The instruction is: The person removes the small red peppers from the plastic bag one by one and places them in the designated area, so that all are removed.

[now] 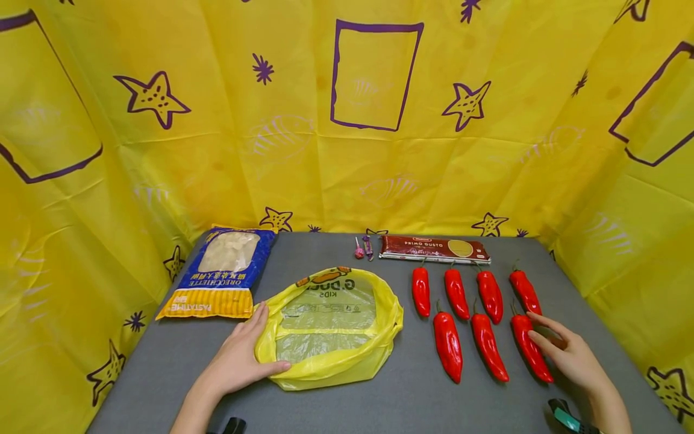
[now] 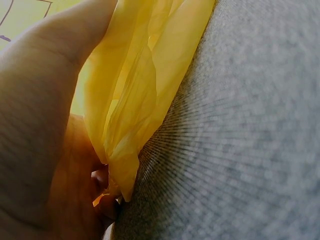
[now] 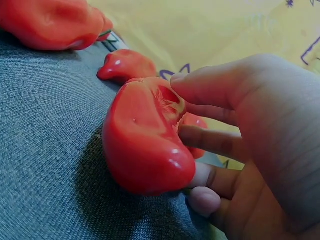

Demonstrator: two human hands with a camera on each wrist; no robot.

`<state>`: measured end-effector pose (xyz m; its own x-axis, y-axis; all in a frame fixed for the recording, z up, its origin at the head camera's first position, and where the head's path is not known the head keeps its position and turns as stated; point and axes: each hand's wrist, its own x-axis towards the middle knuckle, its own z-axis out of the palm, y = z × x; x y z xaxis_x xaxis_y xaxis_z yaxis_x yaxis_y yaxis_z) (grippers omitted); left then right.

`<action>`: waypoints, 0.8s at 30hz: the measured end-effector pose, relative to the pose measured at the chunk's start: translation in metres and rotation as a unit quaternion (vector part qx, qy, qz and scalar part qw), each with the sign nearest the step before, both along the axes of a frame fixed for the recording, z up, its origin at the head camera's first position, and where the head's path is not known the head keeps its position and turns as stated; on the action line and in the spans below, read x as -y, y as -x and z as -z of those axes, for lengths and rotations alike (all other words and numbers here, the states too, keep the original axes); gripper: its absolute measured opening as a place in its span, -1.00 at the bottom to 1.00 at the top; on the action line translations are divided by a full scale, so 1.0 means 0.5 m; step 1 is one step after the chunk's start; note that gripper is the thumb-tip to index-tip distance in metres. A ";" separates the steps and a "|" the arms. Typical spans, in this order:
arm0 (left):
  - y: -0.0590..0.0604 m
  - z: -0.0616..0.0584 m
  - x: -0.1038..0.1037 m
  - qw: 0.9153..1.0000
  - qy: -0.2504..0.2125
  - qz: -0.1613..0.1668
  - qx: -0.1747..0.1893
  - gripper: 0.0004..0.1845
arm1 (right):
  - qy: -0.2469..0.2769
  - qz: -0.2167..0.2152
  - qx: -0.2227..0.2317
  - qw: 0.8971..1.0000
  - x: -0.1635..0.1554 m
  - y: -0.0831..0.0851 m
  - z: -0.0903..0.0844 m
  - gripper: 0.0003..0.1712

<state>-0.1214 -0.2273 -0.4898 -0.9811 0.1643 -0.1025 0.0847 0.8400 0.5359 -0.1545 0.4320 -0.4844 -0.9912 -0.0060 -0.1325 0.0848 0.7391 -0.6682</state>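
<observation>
A yellow plastic bag (image 1: pixel 336 361) lies open-mouthed on the grey table (image 1: pixel 379 404). My left hand (image 1: pixel 244 355) grips its left rim, thumb on the near edge and fingers over the top; in the left wrist view the bag's film (image 2: pixel 135 90) is bunched against my left hand (image 2: pixel 40 125). Several red peppers (image 1: pixel 455 292) lie in two rows to the right of the bag. My right hand (image 1: pixel 544 337) rests lightly bent fingers against the right side of the nearest-right pepper (image 1: pixel 528 352), which lies on the table. Up close, the fingertips of my right hand (image 3: pixel 260 125) touch that pepper (image 3: pixel 145 140).
A blue and yellow bag of orecchiette (image 1: pixel 225 271) lies at the back left. A dark red spaghetti pack (image 1: pixel 434 248) and two small sweets (image 1: pixel 363 248) lie along the back edge. Yellow patterned cloth (image 1: pixel 347 120) walls in the table on three sides.
</observation>
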 end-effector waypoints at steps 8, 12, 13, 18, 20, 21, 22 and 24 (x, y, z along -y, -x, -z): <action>0.000 0.003 0.000 1.000 0.004 -0.002 0.009 0.47 | 0.008 0.004 0.003 1.000 0.000 0.001 -0.003 -0.16; 0.000 0.005 0.000 1.000 0.003 -0.003 0.008 0.48 | 0.002 0.012 -0.003 1.000 0.001 -0.001 -0.006 -0.16; 0.000 0.005 0.000 1.000 0.002 -0.003 0.006 0.48 | 0.003 0.015 -0.006 1.000 0.001 -0.002 -0.007 -0.17; 0.001 0.009 0.001 1.000 0.001 -0.004 -0.006 0.49 | 0.012 0.039 -0.055 0.998 0.008 -0.010 -0.012 -0.27; 0.002 0.010 0.002 1.000 0.001 -0.006 -0.008 0.49 | 0.024 0.051 -0.089 0.994 0.017 -0.013 -0.018 -0.34; 0.002 0.009 0.002 1.000 0.001 -0.006 -0.009 0.49 | 0.031 0.057 -0.106 0.992 0.023 -0.013 -0.021 -0.38; 0.003 0.009 0.003 1.000 0.001 -0.006 -0.010 0.49 | 0.036 0.063 -0.119 0.990 0.030 -0.014 -0.025 -0.40; 0.003 0.008 0.003 1.000 0.002 -0.008 -0.011 0.50 | 0.048 0.073 -0.139 0.986 0.048 -0.013 -0.035 -0.44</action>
